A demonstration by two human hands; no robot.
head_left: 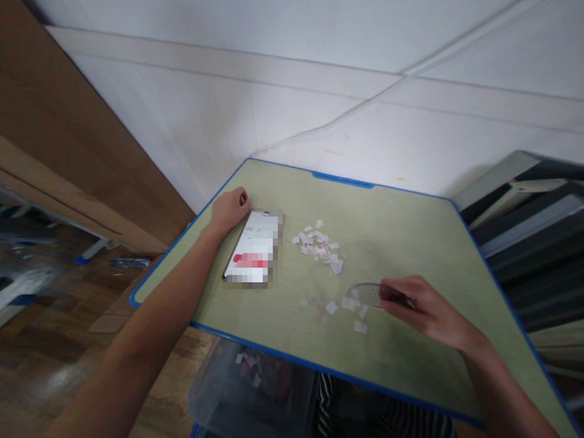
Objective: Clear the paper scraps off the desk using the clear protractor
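Nearest the camera, a bare left forearm [159, 322] is laid across the front edge of a pale green surface [387, 231] trimmed in blue. By its left hand [230, 208], the far left part of the surface is reached, just beside a flat rectangular phone [253, 243] whose lit white screen carries digits and a red patch. The fingers of that hand are curled inward; whether anything is held in them cannot be told. By the fingers of the right hand [429, 307], closed in a narrow grip, a translucent curved tool with a dark red grip [368, 292] is held low over the surface; it is blurred, and may be a comb.

Beside the tool's left end, small loose white paper squares [331, 308] are scattered, some smeared by blur. Farther back, near the phone, a small heap of white paper scraps [319, 246] is gathered. Below the front edge, a clear plastic bin [201, 389] with more scraps inside is seen.

The light squares could easily be flicked off the front edge if the tool were swept too fast, and the heap could be spread by a draught or a careless knock. The phone could be nudged by the left wrist.
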